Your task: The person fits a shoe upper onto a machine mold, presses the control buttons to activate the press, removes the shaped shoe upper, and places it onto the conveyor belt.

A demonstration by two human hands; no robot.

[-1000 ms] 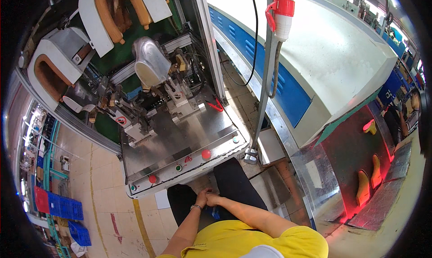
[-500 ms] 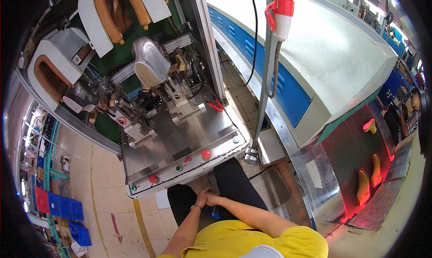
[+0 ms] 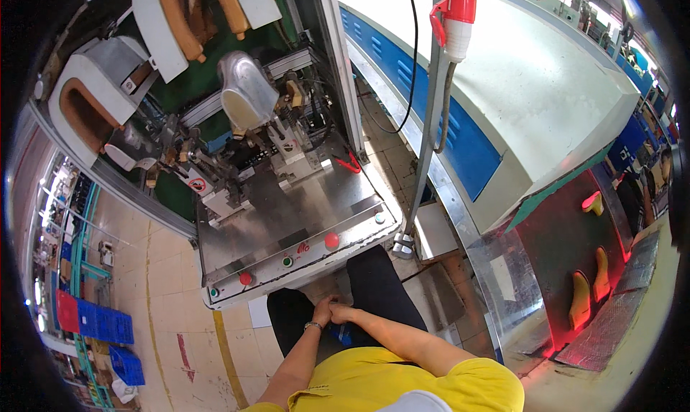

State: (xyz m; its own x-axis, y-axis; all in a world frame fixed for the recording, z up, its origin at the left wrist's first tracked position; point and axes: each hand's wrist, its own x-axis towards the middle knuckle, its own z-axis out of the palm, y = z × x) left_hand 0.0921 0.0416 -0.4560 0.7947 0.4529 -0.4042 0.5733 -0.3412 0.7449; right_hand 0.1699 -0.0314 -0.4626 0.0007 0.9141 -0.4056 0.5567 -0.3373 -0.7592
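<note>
My left hand (image 3: 323, 312), with a bracelet at its wrist, and my right hand (image 3: 341, 313) are clasped together over my lap. Their fingers are closed on each other, and no object shows between them. Dark trousers (image 3: 384, 293) are under and around them. Nearest in front is a machine's control panel (image 3: 309, 254) with red and green buttons, which neither hand touches. Behind it, a shiny metal form (image 3: 248, 95) and a second metal form (image 3: 131, 147) stand on mounts, near white U-shaped clamps (image 3: 266, 2) lined with tan pads.
To the right is a large white and blue machine (image 3: 546, 74) with a belt (image 3: 553, 246) lit red, carrying several orange boot-shaped pieces (image 3: 580, 300). A metal post (image 3: 424, 146) bears a red and white plug (image 3: 454, 20). Blue crates (image 3: 106, 322) stand at the left.
The view has shifted slightly, so the machines sit a little lower and farther right in the picture. My hands stay clasped in the same place.
</note>
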